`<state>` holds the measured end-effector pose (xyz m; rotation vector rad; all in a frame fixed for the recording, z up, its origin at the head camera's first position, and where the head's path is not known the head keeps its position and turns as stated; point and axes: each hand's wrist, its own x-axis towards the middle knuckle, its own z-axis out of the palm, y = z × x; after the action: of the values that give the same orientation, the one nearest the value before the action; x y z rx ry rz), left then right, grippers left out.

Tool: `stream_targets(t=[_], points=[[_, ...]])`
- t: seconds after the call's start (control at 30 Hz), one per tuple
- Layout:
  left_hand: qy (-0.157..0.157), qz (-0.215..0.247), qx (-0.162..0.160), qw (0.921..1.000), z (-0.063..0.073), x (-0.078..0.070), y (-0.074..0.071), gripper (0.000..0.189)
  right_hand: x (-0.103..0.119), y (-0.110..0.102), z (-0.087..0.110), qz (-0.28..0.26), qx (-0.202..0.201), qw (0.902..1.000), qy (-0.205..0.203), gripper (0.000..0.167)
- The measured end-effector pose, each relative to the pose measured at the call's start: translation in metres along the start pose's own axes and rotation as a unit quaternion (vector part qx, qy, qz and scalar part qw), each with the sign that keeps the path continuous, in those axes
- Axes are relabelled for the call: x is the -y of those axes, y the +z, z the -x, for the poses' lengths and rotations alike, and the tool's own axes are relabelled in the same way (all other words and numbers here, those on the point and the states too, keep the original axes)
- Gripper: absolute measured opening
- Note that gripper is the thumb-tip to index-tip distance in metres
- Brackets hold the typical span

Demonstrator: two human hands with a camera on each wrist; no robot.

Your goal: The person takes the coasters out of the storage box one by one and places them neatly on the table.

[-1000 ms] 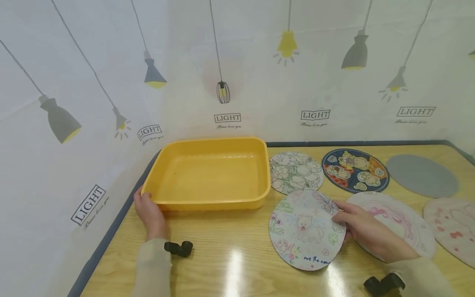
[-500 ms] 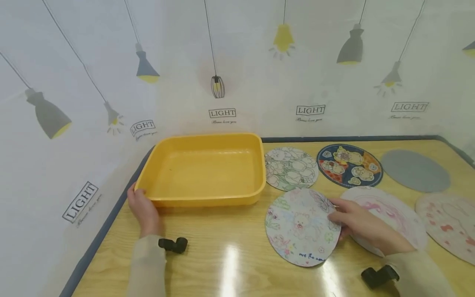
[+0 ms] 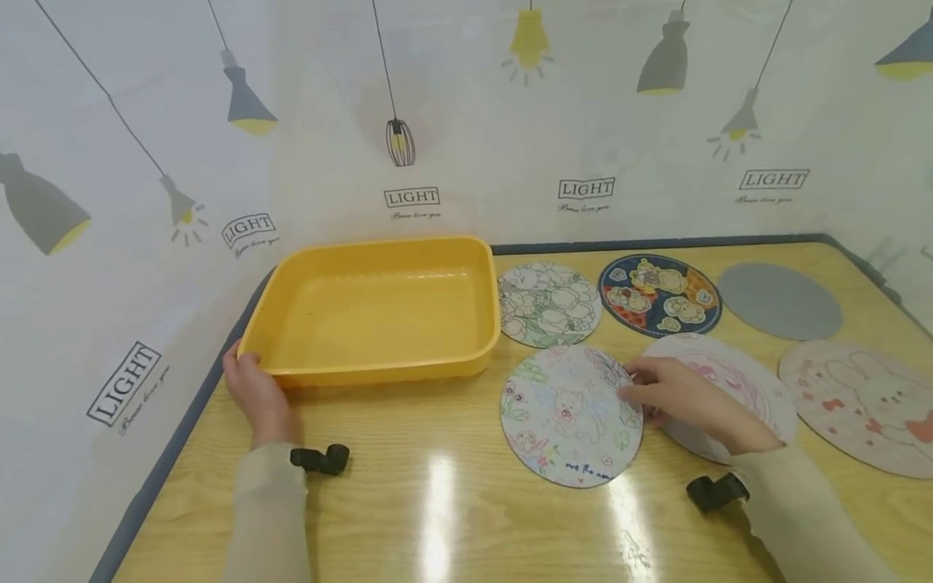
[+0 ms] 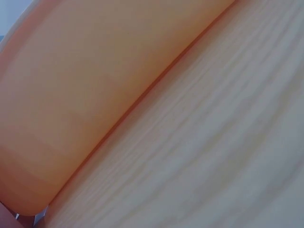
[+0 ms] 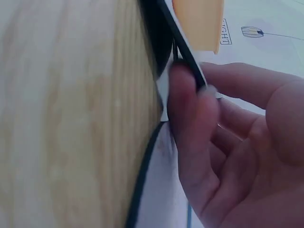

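Note:
In the head view, my left hand [image 3: 257, 395] grips the front left corner of a yellow plastic tray [image 3: 379, 376], thumb at the rim and fingers outside. The tray's side wall [image 4: 95, 80] fills much of the left wrist view. My right hand [image 3: 688, 397] pinches the right edge of a round mat [image 3: 568, 421] printed with a cat, flowers and blue writing. Edge-on in the right wrist view, this mat [image 5: 183, 42] is thin and dark-sided, tilted up from the table between thumb and fingers. A pink-and-white round mat [image 3: 758, 397] lies partly under my right hand.
Several more round mats lie on the wooden table [image 3: 364, 502]: a tulip line-drawing mat [image 3: 550, 308], a dark blue bear mat [image 3: 659, 295], a plain grey mat [image 3: 780, 300] and a pink rabbit mat [image 3: 867, 405]. A lamp-printed wall covering [image 3: 474, 97] stands behind the tray.
The whole head view has shifted, so everything sits further left and higher. The cat mat looks slightly smaller and lower over the table. Both hands keep their holds.

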<state>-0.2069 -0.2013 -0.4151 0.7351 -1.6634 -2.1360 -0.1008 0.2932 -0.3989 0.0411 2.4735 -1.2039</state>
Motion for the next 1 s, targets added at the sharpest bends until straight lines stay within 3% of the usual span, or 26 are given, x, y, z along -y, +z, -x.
stream_targets(t=[0.2,0.43,0.7,1.0], points=[[0.004,0.0,0.004,1.0,0.001,-0.001,0.006,0.036,0.001,-0.006,0.001,0.047,-0.022,0.9986,0.006,0.039],[0.013,-0.011,-0.011,0.9998,-0.001,-0.002,0.005,0.037,0.004,-0.005,-0.001,0.086,-0.019,0.9961,-0.002,0.037],[0.004,0.006,-0.002,1.0,0.001,-0.002,0.001,0.037,0.0,-0.002,-0.004,0.093,-0.022,0.9954,-0.003,0.032],[-0.009,0.014,-0.003,0.9999,0.003,-0.001,0.0,0.036,-0.007,0.002,0.0,0.075,-0.03,0.9964,0.026,0.021]])
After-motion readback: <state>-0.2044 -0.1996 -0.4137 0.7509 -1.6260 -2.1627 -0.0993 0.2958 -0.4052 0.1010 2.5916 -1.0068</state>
